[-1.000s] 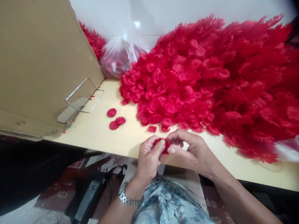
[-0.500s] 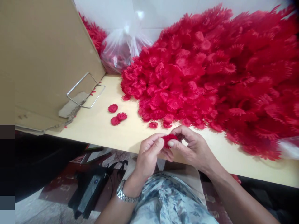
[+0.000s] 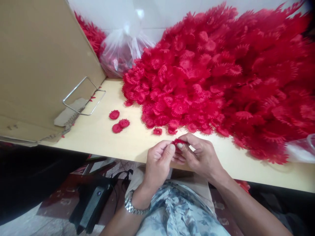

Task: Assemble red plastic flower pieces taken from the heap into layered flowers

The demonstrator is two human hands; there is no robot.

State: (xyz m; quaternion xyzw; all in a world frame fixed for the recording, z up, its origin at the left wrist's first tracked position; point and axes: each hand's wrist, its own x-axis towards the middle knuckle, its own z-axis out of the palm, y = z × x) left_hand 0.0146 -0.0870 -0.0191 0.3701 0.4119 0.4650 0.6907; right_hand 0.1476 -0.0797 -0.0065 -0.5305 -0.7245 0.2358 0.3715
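A small red flower piece (image 3: 179, 142) is pinched between my two hands at the front edge of the pale tabletop (image 3: 103, 141). My left hand (image 3: 159, 159), with a metal watch on the wrist, grips its left side between thumb and fingers. From the right, my right hand (image 3: 199, 152) holds it with thumb and forefinger; the fingers cover much of the piece. Behind them rises a large heap of red fringed flowers (image 3: 187, 85). Three loose red flowers (image 3: 114, 114) lie to the left, two of them overlapping.
A tall cardboard box (image 3: 49, 65) stands at the left, with a bent metal wire frame (image 3: 73, 110) beside it. Behind is a clear plastic bag (image 3: 120, 52). More plastic (image 3: 299, 150) lies at the right. A black bag (image 3: 92, 200) is below the table.
The view has shifted slightly, moving the tabletop items left in the picture. The flower piece between my hands has turned and shows less of its surface. Both hands still hold it.
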